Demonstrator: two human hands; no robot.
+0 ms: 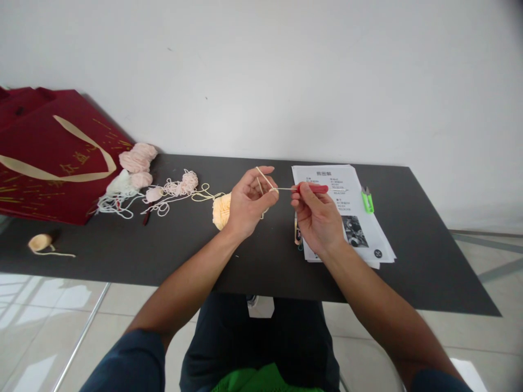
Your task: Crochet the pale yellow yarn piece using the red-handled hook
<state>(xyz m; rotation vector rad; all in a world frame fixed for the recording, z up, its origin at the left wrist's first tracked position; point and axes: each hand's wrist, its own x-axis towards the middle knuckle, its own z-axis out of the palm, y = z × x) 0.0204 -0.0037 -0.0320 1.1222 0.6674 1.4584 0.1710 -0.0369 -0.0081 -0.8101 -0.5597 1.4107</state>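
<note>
Lap (pixel 257 337), table edge (pixel 281 295), hands (pixel 247 202) (pixel 321 220) apart, red-handled tool (pixel 314 188), yarn (pixel 264 177)

1. Two hands: one left hand (pixel 250 200), one right hand (pixel 321 218).
2. One red-handled hook (pixel 318 189).
3. One looped strand (pixel 265 178) at the left hand.
4. One yellow ball (pixel 221 211).
5. At least four pink bundles (pixel 138 157); overlap hides any exact count.
6. One white tangle (pixel 119 190).
7. One small cream piece (pixel 41 242).
8. One red bag (pixel 49 147).
9. More than one sheet (pixel 327 212), stacked; the total cannot be told.
10. One pair of green snips (pixel 367 202).
11. One table (pixel 261 272).
</note>
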